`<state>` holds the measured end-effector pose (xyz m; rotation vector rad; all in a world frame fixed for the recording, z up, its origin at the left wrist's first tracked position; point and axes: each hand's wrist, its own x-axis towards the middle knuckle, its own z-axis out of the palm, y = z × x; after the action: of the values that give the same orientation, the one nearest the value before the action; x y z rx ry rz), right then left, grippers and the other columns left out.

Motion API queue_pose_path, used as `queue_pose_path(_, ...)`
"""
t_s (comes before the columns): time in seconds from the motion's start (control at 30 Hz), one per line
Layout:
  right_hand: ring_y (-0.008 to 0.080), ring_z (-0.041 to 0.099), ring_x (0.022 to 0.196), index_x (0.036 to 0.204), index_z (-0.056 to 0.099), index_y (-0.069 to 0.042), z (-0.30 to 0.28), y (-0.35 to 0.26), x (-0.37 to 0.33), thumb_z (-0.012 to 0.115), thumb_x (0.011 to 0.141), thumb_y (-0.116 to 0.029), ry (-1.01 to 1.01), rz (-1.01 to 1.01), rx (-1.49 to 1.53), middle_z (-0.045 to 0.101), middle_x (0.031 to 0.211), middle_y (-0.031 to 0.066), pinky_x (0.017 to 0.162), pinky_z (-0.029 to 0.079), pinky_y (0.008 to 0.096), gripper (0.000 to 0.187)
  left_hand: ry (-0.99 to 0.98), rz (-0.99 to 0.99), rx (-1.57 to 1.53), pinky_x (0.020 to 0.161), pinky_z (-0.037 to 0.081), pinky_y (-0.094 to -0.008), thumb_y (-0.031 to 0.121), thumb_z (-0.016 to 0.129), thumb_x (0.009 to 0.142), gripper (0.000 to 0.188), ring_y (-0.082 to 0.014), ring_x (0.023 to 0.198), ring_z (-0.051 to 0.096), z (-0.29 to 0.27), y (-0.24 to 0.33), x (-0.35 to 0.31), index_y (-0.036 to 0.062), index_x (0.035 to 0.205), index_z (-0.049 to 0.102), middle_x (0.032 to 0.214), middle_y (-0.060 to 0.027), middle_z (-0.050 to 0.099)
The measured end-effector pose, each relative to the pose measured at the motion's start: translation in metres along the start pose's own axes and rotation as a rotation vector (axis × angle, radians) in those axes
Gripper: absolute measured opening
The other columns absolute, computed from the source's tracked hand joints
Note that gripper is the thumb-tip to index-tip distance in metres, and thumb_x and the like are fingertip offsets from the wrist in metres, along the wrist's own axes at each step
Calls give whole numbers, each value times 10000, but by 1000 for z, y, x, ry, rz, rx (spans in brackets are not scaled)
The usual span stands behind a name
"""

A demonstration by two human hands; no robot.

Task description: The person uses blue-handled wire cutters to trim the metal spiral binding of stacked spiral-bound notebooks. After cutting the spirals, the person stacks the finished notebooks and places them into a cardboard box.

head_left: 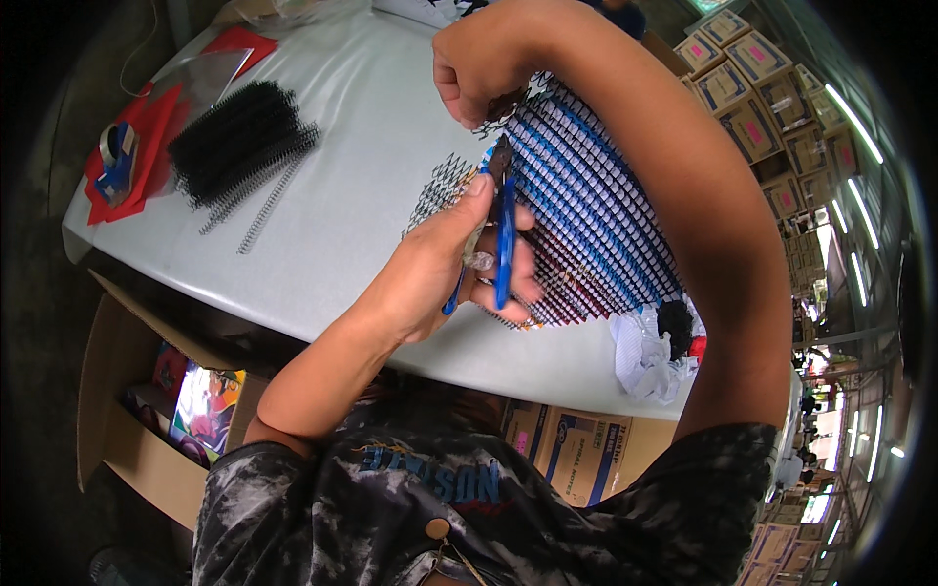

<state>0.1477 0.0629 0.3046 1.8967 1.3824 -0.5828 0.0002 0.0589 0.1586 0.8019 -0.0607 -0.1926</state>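
My left hand [445, 249] holds blue-handled pliers [504, 239]. Their dark jaws point away from me, at the edge of a fanned stack of spiral-bound notebooks [596, 186]. Rows of black coils run along the stack, over white, blue and dark red edges. Beyond the jaws, my right hand [479, 68] reaches over the stack's far end with its fingers curled down by black coil ends. Whatever those fingers pinch is hidden. More coil ends [442, 186] stick out left of the pliers.
A pile of loose black spiral coils [239, 146] lies on the white-covered table [332, 225]. Left of it are red sheets and a blue tape dispenser [117, 161]. Crumpled white paper [647, 361] sits at the near right. An open cardboard box [127, 391] stands below; stacked cartons [752, 88] rise at right.
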Motion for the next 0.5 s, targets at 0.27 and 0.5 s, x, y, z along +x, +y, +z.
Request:
queue_pose_path(0.27, 239, 624, 749, 861, 681, 31, 6, -24, -30, 599, 734, -215, 204, 150, -29, 661, 843, 182, 691, 487, 363, 288, -307, 23, -260, 634, 523, -304, 497, 275, 961, 569, -256, 810, 647, -26, -3, 15, -6, 1157, 453, 869, -131, 594)
queue_pose_path(0.5, 290, 650, 744, 875, 688, -7, 31, -15, -17, 738, 690, -188, 475, 185, 18, 675, 814, 142, 655, 503, 393, 264, -15, 3, 36, 697, 542, -361, 530, 257, 947, 602, -317, 900, 641, 8, -2, -1, 10, 1167, 464, 928, -169, 615)
